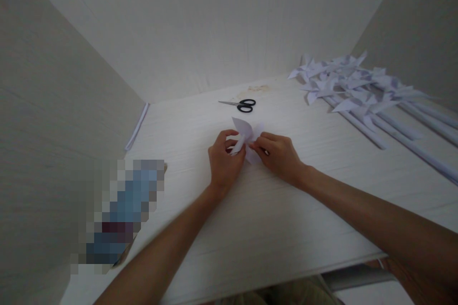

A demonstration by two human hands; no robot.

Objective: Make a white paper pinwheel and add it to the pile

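A white paper pinwheel (243,128) is held between my two hands above the middle of the table. My left hand (226,158) grips its left side, with fingers curled round a paper blade. With fingertips pinched near the centre, my right hand (278,153) holds the pinwheel from the right. The fingers hide much of the paper's middle, so I cannot tell whether a pin or other small part is there. Just beyond the hands lies a pair of scissors (245,105) with black handles, its blades pointing left.
Several finished paper pinwheels (322,86) on rolled paper sticks (358,126) are heaped at the right. A white paper roll (137,126) lies along the left wall. A pixelated object (129,205) rests at the left. Walls enclose the white table (272,228) on three sides.
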